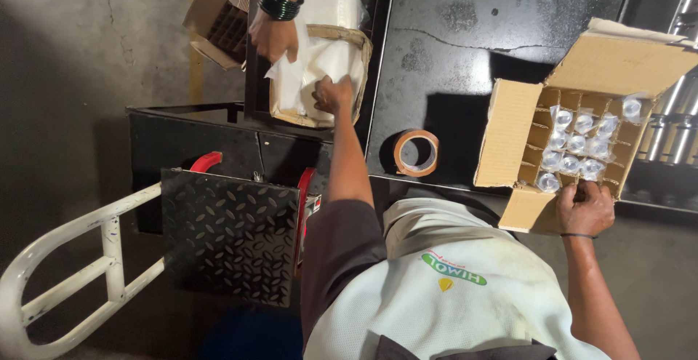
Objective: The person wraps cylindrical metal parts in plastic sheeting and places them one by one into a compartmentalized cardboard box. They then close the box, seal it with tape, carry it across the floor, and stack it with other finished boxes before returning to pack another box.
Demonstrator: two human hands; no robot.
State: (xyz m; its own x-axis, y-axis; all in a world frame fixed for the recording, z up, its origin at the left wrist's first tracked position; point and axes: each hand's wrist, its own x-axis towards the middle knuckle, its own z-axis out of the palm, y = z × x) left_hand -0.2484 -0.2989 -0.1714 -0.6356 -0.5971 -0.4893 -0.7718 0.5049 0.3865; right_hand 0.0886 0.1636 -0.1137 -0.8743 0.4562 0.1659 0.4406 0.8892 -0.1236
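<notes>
Nearest the lens is the person's own pale apron, and from it both arms reach out to opposite sides, the hands well apart. Right hand (pixel 585 209) rests on the near edge of an open cardboard carton (pixel 509 131) on the dark table (pixel 451 47); its fingers curl over the rim beside the near flap, though whether they pinch anything cannot be told. Inside, a card grid divides the carton into cells, and small jars wrapped in clear plastic (pixel 578 145) fill several of them, the nearest jar lying just beyond the fingertips. Left hand (pixel 332 94) stretches much farther, closed in a fist on the white plastic liner (pixel 320 65) of a second carton (pixel 342 36) that lies across the table's left end, its long axis running away from the person. So the jars lie straight ahead of the right hand, which is by far the nearer one. Another person's hand (pixel 273 36), wearing dark green bangles, grips the same liner from the far side. Between the two cartons a roll of brown tape (pixel 416 153) lies flat. Below, a hand truck (pixel 225 233) with a checker-plate deck and white handle stands on the floor.
</notes>
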